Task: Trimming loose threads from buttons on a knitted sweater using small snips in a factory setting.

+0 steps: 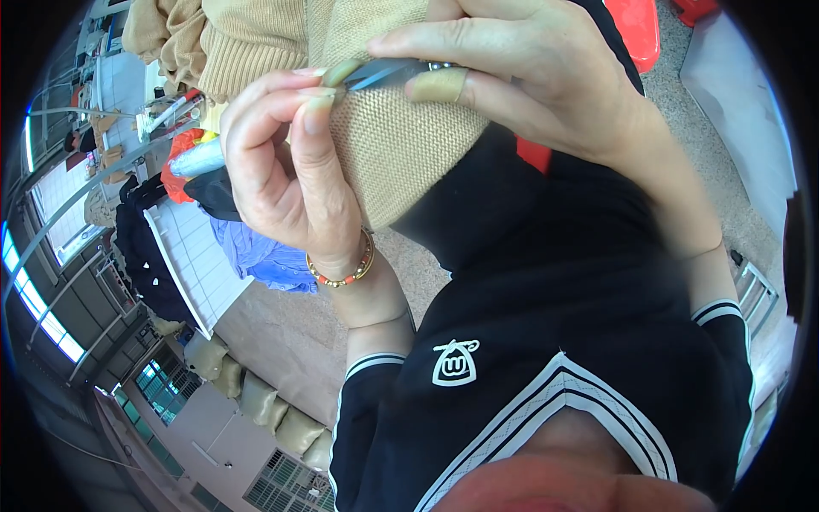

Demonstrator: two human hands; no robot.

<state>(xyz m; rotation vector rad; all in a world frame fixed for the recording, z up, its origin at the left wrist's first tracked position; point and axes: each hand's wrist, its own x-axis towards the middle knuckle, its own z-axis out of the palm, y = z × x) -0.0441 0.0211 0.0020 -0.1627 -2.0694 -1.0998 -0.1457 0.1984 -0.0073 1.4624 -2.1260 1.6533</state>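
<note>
A beige knit piece [409,149] lies over my lap at the top of the head view. Its edge is pinched by my left hand [286,175], fingers closed, a beaded bracelet on the wrist. In my right hand [554,77] is a small pair of thread snips [388,72], dark-bladed. The blades point left along the knit and reach close to my left fingertips. Tan tape or a finger cover [439,86] wraps my right thumb, and a similar cover is on a left finger. My right fingers partly hide the snips' handle.
More beige ribbed knitwear [252,55] is heaped at the upper left. Below it are an orange-red bag [181,162], blue-violet cloth [269,256] and a white tabletop [192,264]. A red plastic stool [636,34] stands at the upper right. Stuffed sacks [299,429] line the wall.
</note>
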